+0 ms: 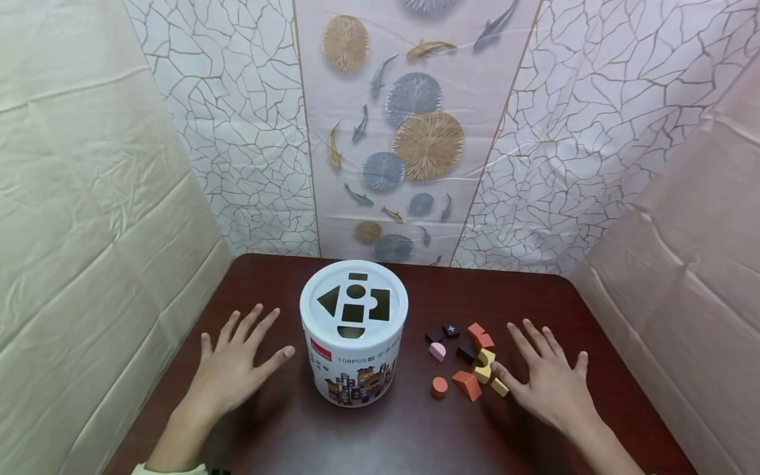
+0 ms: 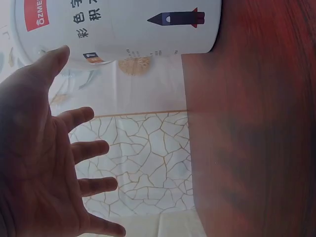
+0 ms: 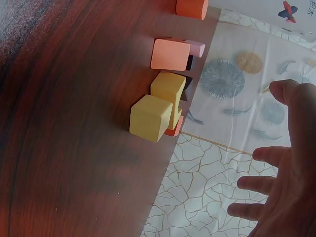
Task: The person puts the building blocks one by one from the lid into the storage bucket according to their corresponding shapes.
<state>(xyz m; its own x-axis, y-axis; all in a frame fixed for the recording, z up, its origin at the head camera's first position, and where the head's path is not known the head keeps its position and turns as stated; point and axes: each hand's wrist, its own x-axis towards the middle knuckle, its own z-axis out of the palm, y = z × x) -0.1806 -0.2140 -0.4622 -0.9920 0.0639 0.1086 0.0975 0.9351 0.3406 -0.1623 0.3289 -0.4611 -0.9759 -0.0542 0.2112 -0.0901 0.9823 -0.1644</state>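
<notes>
Two grips spread flat | dark wood table; crackle-pattern wall sheets

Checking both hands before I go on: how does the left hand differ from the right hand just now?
The left hand lies left of the white tub, its thumb pointing toward the tub's wall; the right hand lies right of the tub, beside the wooden blocks. The right hand's thumb reaches the yellow blocks; no blocks lie near the left hand. Both are open, fingers spread, palm down over the dark red table, and hold nothing.
</notes>
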